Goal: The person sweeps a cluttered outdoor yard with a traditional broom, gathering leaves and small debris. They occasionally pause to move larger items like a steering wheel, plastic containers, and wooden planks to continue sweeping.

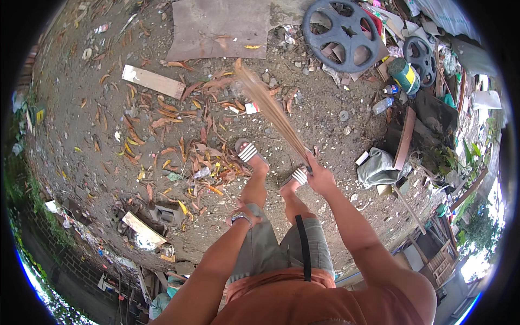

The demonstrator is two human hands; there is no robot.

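Observation:
My right hand point(322, 180) is closed around the handle end of a stick broom point(277, 118). From there the broom slants forward and left, its bristle end low over the ground and slightly blurred. My left hand point(248, 213), with a watch at the wrist, rests on my left knee with thumb and fingers apart and holds nothing. Dry leaves point(208, 160) lie heaped left of my sandalled feet. More leaves are scattered forward of them, near the bristles. A small red and white packet point(252, 108) lies beside the broom.
A wooden board point(153, 81) and a flat brown sheet point(219, 27) lie ahead. At the right are a grey wheel cover point(341, 36), a green and yellow roll point(403, 76), a plastic bottle point(382, 105) and a grey sack point(376, 169). A hollow block point(167, 213) sits at the left.

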